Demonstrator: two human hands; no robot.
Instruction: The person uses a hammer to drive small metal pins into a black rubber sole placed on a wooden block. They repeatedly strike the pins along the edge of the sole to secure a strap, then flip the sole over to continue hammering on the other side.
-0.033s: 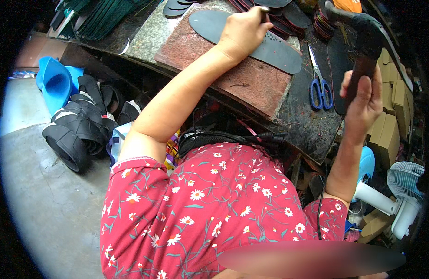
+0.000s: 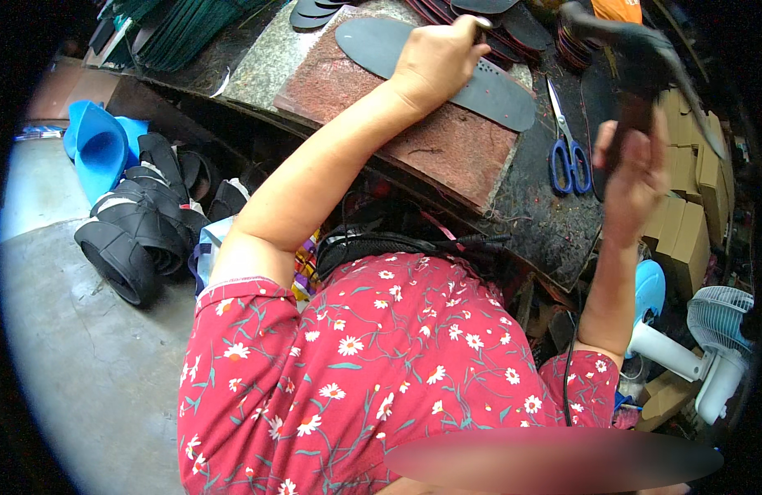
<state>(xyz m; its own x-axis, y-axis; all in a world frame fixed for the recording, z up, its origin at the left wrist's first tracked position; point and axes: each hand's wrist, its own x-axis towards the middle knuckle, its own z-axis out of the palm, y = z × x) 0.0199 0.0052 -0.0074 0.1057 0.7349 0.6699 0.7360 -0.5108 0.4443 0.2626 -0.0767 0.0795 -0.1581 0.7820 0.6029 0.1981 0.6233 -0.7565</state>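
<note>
A dark grey shoe insole (image 2: 372,48) lies flat on a reddish, worn board (image 2: 447,169), with a cluster of small holes in its right half. My left hand (image 2: 437,62) rests over the insole, fingers wrapped round an upright metal punch (image 2: 483,22); only its top end shows. Off to the right, my right hand (image 2: 632,181) is raised, closed on the dark handle of a hammer (image 2: 632,124). The hammer's head is up high and smeared by motion. Blue-handled scissors (image 2: 569,157) lie on the table between the board and my right hand.
Stacks of cut soles (image 2: 513,37) crowd the table's back, with green sheets (image 2: 183,37) at the far left. Cardboard boxes (image 2: 686,235) and a fan (image 2: 719,330) stand at right. Black shoe pieces (image 2: 137,231) and a blue plastic item (image 2: 99,148) are at left.
My right hand and the hammer have shifted slightly left and blurred. My left hand with the punch has moved a little to the right. The insole stays put.
</note>
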